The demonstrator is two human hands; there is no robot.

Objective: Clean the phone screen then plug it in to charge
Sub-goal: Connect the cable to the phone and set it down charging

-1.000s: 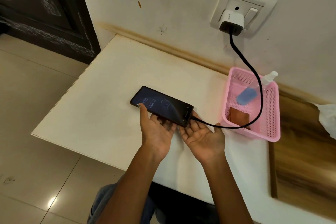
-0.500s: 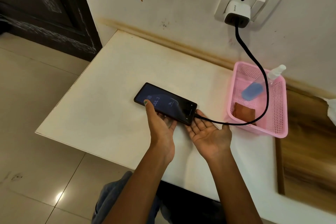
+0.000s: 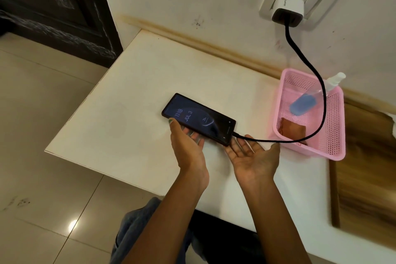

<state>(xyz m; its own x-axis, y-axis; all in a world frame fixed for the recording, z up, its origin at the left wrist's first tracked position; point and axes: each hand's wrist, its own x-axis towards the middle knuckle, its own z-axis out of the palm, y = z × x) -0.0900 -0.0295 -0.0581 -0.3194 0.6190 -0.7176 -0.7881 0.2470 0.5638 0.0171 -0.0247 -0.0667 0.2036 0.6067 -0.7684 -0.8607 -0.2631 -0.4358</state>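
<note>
Bright, even — floor (image 3: 72, 224) glare, edges warped.

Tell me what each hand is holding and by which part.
The left hand holds the black rectangular phone by its near long edge, fingers beneath, thumb on the screen corner. The right hand lies palm-up, holding nothing.
</note>
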